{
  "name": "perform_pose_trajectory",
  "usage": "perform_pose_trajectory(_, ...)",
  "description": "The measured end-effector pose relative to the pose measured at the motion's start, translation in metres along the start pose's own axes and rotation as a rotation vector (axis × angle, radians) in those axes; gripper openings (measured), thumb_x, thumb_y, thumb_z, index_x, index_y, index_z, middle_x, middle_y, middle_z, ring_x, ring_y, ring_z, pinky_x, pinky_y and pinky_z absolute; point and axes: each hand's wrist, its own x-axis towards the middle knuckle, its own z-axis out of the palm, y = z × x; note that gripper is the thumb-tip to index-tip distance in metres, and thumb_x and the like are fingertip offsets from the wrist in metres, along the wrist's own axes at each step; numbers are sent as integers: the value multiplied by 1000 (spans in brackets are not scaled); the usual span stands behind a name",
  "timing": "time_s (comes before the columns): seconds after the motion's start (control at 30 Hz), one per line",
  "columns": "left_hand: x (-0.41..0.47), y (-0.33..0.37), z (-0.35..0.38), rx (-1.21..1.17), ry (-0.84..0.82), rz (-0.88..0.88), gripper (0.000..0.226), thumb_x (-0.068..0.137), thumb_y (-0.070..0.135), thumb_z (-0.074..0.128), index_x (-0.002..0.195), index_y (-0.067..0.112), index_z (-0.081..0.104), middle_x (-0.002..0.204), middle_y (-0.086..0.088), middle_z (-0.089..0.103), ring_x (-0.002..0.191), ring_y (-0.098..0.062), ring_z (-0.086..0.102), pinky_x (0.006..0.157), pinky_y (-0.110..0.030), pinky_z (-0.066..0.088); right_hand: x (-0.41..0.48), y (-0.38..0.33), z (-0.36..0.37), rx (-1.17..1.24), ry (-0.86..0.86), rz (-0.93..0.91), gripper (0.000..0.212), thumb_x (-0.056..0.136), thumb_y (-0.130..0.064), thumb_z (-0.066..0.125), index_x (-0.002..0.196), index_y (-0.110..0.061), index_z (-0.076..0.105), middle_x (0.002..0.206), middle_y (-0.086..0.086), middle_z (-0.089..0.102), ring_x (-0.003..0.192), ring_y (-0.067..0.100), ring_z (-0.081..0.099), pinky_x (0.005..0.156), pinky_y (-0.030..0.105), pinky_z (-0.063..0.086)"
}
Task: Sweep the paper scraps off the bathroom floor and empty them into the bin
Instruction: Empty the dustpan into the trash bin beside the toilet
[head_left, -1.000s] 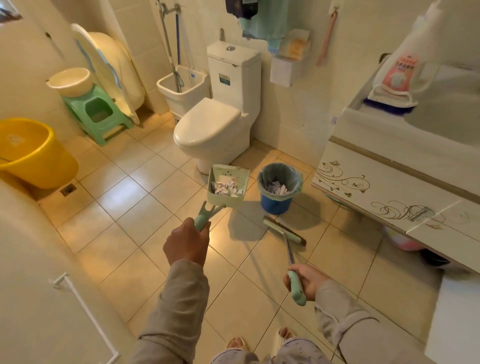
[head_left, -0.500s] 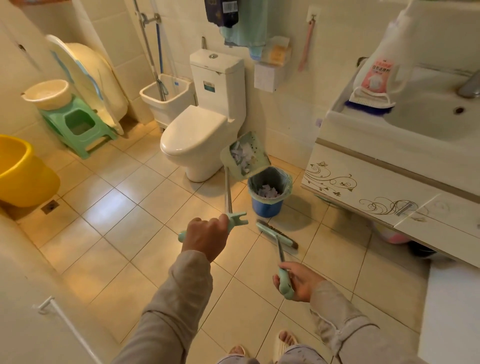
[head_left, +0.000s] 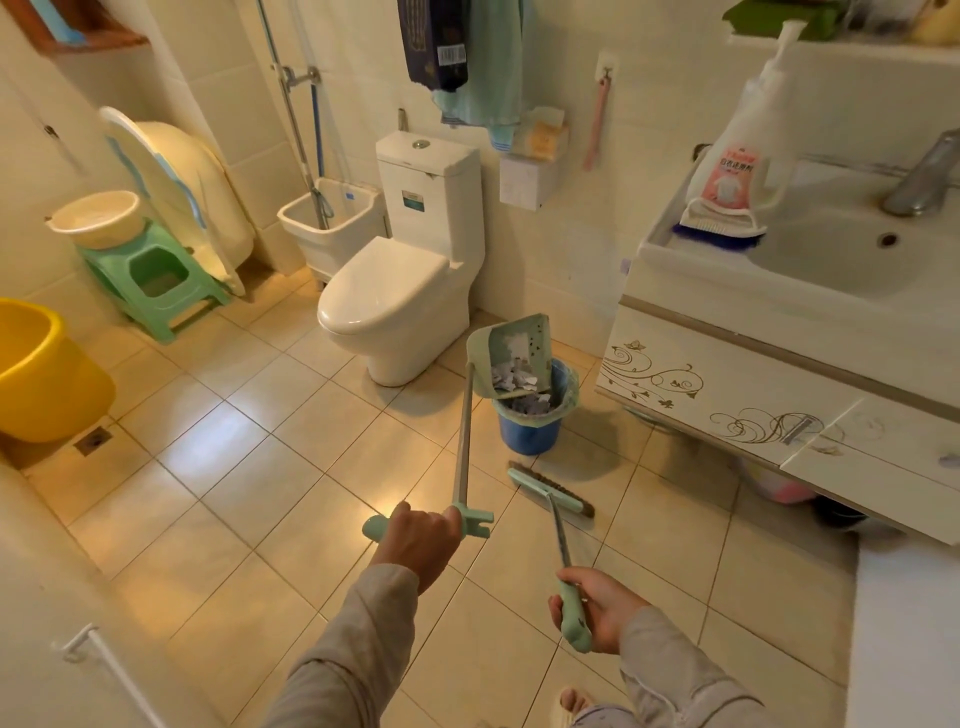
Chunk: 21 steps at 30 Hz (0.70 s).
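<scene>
My left hand (head_left: 418, 540) grips the mint handle of a long dustpan (head_left: 511, 353). The pan is tipped over the blue bin (head_left: 530, 428), its mouth down at the bin's rim. White paper scraps (head_left: 514, 375) slide from the pan, and more scraps lie inside the bin's green liner. My right hand (head_left: 605, 608) holds the mint handle of the broom (head_left: 550, 491). Its brush head rests on the tiles just in front of the bin.
A white toilet (head_left: 387, 301) stands left of the bin and a vanity cabinet (head_left: 727, 384) with a sink to its right. A yellow tub (head_left: 41, 369), a green stool (head_left: 150, 280) with a basin and a mop sink (head_left: 332, 218) line the far left.
The dustpan went from level and to the left of the bin to steeply tipped over its rim, and the scraps slid toward the bin. The broom stayed where it was.
</scene>
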Motion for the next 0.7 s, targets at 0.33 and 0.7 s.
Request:
perform_pose_trajectory(0.33,5,-7,8,216,-87,172,32,98,18,42,122,-3,47,106,-12,69,98,-27,67,87,-34,50,7,0,-1,-50,29,-65,26,95,-16,47,73,-6,40,53,10,44,16,15,40,27,11,38)
perform_pose_trajectory(0.7,21,-11,-20,282,49,222,28,98,21,44,116,-1,48,98,-9,71,89,-25,70,75,-30,51,4,2,-10,-107,39,-87,30,97,-13,42,68,-7,36,24,5,36,14,10,33,25,7,31)
